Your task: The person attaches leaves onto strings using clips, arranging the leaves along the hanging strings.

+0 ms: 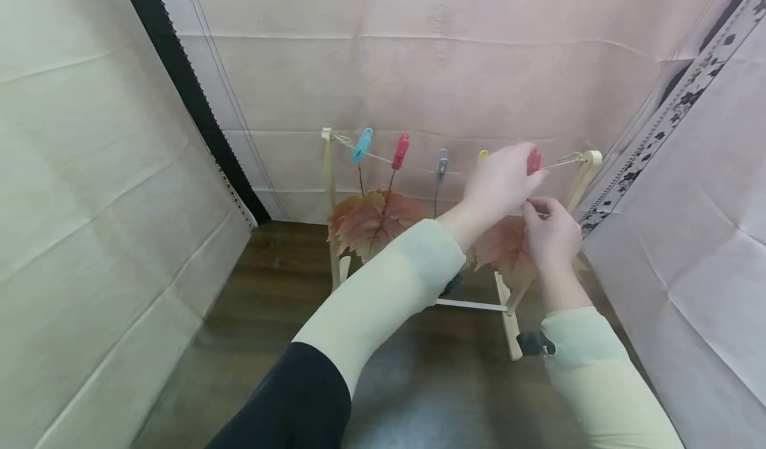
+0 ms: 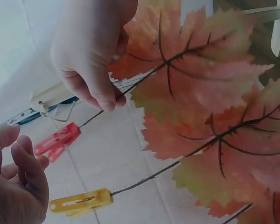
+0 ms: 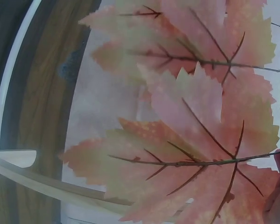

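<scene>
Two hands at a small drying rack (image 1: 328, 189) on the counter (image 1: 281, 289).

Rack, centre of frame, strung with a line (image 1: 419, 167) carrying blue (image 1: 362, 144), red (image 1: 399, 150), grey (image 1: 441, 163) and yellow (image 1: 482, 155) pegs with leaves (image 1: 371, 219). Left hand (image 1: 499, 183), upper right of centre, grip clamped on the red end peg (image 1: 533, 161). Right hand (image 1: 550, 231), just below, grip pinched together on the stem (image 2: 91, 120) of a leaf (image 1: 499, 246).
</scene>
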`<action>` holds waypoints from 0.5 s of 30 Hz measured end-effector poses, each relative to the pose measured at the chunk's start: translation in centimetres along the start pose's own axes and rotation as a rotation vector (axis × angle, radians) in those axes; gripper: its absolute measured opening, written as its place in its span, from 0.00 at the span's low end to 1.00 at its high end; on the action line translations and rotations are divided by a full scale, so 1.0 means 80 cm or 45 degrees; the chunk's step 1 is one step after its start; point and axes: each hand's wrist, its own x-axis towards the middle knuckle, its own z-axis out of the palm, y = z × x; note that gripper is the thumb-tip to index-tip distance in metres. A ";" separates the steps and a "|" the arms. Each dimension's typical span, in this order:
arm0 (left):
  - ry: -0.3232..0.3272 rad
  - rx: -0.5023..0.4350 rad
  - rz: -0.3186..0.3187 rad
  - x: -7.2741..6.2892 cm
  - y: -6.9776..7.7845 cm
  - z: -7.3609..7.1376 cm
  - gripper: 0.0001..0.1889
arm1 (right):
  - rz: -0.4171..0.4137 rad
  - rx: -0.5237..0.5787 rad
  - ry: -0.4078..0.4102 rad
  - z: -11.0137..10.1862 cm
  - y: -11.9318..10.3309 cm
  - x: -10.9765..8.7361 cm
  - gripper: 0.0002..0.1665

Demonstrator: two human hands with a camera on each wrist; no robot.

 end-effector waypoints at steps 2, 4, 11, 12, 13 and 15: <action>0.001 0.007 0.001 -0.003 -0.001 -0.002 0.17 | 0.006 0.002 -0.008 -0.001 0.000 0.001 0.23; 0.007 0.013 0.005 -0.006 -0.002 -0.005 0.20 | 0.007 -0.005 -0.020 -0.002 0.001 0.002 0.23; 0.040 -0.220 -0.020 -0.024 -0.025 -0.010 0.25 | 0.008 0.043 0.036 -0.014 0.001 0.004 0.25; 0.051 -0.255 -0.018 -0.027 -0.029 -0.010 0.25 | 0.000 0.053 0.050 -0.015 0.001 0.004 0.25; 0.061 -0.286 -0.016 -0.030 -0.034 -0.010 0.25 | -0.012 0.061 0.067 -0.016 0.001 0.004 0.25; 0.078 -0.323 -0.004 -0.035 -0.042 -0.010 0.25 | -0.032 0.064 0.094 -0.016 0.001 0.002 0.25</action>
